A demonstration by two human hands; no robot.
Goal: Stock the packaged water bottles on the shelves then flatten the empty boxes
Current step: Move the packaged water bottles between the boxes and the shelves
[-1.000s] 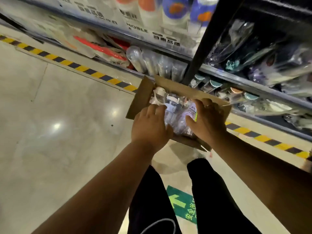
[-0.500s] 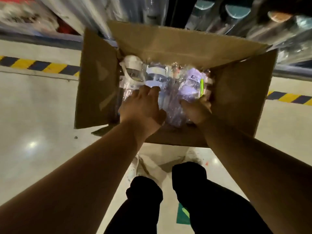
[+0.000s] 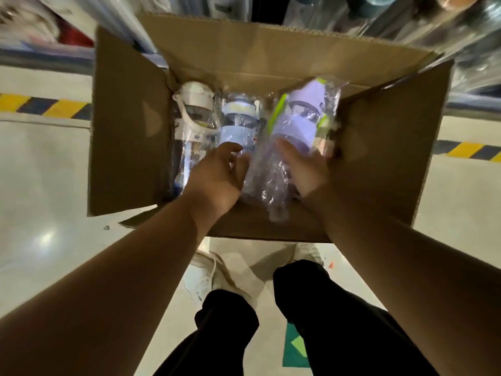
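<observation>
An open cardboard box point(image 3: 127, 131) stands on the floor in front of me, with three water bottles in clear plastic wrap inside. A white-lidded bottle point(image 3: 195, 104) lies at the left and a blue-banded bottle point(image 3: 238, 123) in the middle. At the right a purple bottle point(image 3: 301, 115) with a green strap is tilted up. My right hand point(image 3: 306, 169) grips the purple bottle's body, thumb on top. My left hand point(image 3: 217, 175) curls its fingers round the lower part of the blue bottle, between it and the purple one.
The box's four flaps stand open. Behind it runs the bottom shelf rail point(image 3: 40, 58), with wrapped bottles point(image 3: 461, 28) on the shelf above. Yellow-black tape point(image 3: 43, 105) marks the floor along the shelf. My shoes point(image 3: 200, 278) and a green floor sticker point(image 3: 296, 346) lie below the box.
I have leaned closer over the box. My right hand has taken hold of the purple bottle and raised its lid end. My left hand has turned from lying flat to curling beside the blue bottle.
</observation>
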